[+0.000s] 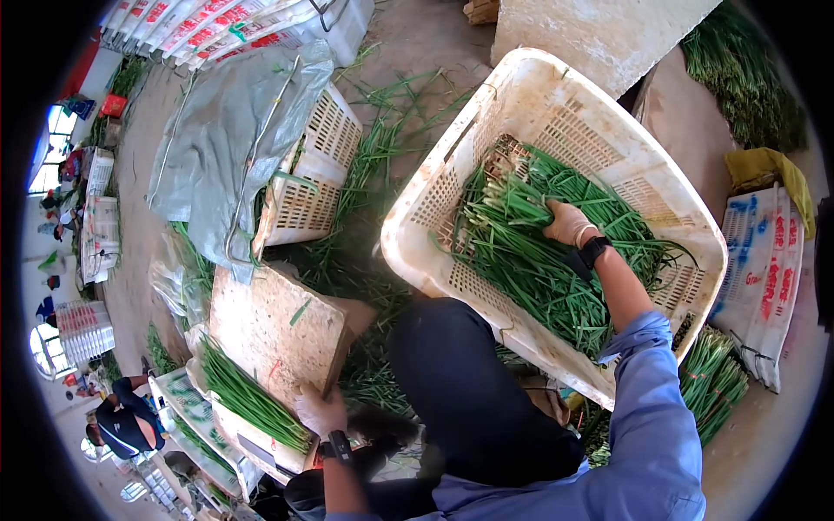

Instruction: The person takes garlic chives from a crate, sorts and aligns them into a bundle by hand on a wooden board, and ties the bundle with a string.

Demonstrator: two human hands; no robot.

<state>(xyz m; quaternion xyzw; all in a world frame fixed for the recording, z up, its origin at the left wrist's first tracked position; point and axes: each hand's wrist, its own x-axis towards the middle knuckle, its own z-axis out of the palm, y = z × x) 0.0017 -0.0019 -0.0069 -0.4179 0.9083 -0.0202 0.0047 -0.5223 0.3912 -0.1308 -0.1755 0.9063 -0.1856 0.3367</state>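
Inside a large white plastic basket [695, 217], my gloved right hand [569, 224] is closed around some long green chives [512, 204] on top of the loose pile. Their pale cut ends point up and to the left. My gloved left hand [321, 410] is low at the left, beside the near corner of a worn pale board [274, 334]. Its fingers look extended and touch the board's edge near the tips of another bundle of chives [248, 391]. That bundle lies on a flat white surface. The underside of my left hand is hidden.
A grey plastic sheet [221, 148] covers another white crate [326, 165]. Loose green stalks litter the floor [391, 104]. More chives [708, 373] lie right of the basket, near stacked printed white crates [764, 269]. Another person [126, 425] is at far left.
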